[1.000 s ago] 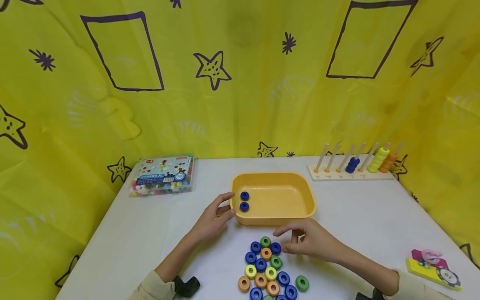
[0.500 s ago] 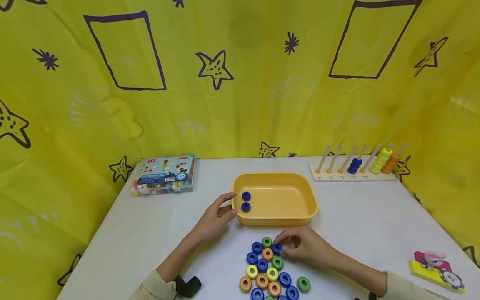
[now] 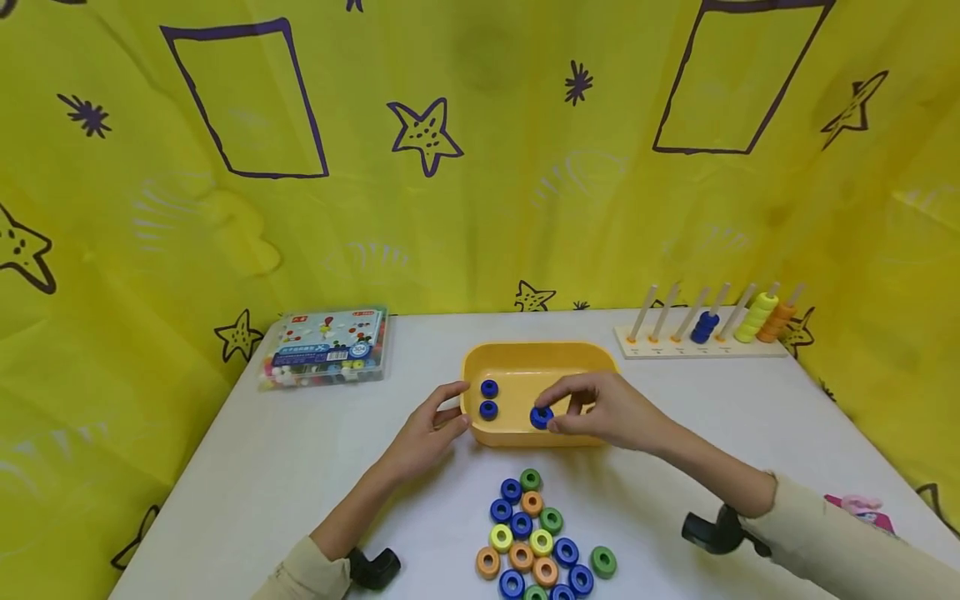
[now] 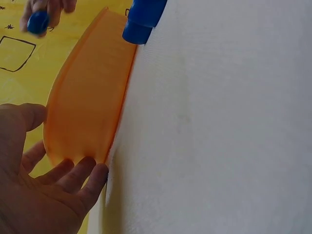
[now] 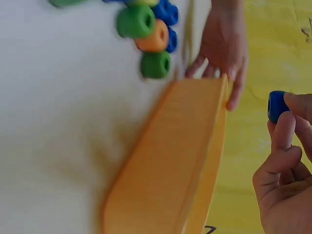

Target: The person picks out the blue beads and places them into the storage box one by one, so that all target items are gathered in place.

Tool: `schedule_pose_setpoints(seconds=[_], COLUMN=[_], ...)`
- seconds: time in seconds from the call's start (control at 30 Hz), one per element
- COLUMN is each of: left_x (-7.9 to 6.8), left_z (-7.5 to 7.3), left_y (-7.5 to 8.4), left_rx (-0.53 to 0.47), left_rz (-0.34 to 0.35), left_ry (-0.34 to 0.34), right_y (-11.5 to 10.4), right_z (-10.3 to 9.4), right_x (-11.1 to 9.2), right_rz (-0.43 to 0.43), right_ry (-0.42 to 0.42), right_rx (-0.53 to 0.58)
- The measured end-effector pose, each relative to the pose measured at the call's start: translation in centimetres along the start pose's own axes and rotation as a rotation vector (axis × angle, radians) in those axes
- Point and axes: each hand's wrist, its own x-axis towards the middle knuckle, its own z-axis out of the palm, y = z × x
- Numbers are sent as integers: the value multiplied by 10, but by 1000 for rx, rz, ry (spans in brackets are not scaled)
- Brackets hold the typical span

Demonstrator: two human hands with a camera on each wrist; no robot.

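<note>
— Where does the blue ring-shaped bead (image 3: 541, 418) lie?
— Centre of the head view, above rim level of the yellow-orange rectangular plastic tray (image 3: 517, 438), pinched at the fingertips in the right hand's (image 3: 611, 408) closed grip.
— And the left hand (image 3: 423, 436)?
— Left of centre, fingers loosely parted, touching the tray's end.

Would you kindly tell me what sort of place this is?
Probably a play or learning corner: a white table with colourful ring-shaped beads, a pale wooden peg rack, and a yellow star-patterned curtain behind.
</note>
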Motion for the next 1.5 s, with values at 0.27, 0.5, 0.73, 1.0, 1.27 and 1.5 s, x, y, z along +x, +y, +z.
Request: schedule_pose_setpoints(seconds=[0.27, 0.5, 0.73, 1.0, 1.27, 1.5], left_x=[0, 1, 0, 1, 10, 11], left_z=[-1, -1, 0, 0, -1, -1], left_y=[-3, -3, -2, -2, -27, -35], left_rx=[9, 13, 14, 16, 25, 41], left_rz=[-14, -17, -11, -18, -12, 0], left_ry=[9, 3, 5, 1, 23, 42], right_y=[37, 67, 71, 69, 64, 27], right_z=[10, 24, 32, 35, 31, 15], right_x=[63, 80, 84, 83, 79, 35], right_rz=[84, 108, 76, 55, 60, -113], right_ry=[-26, -115, -157, -181, -96, -50], right_rx=[120, 80, 36, 44, -44, -4])
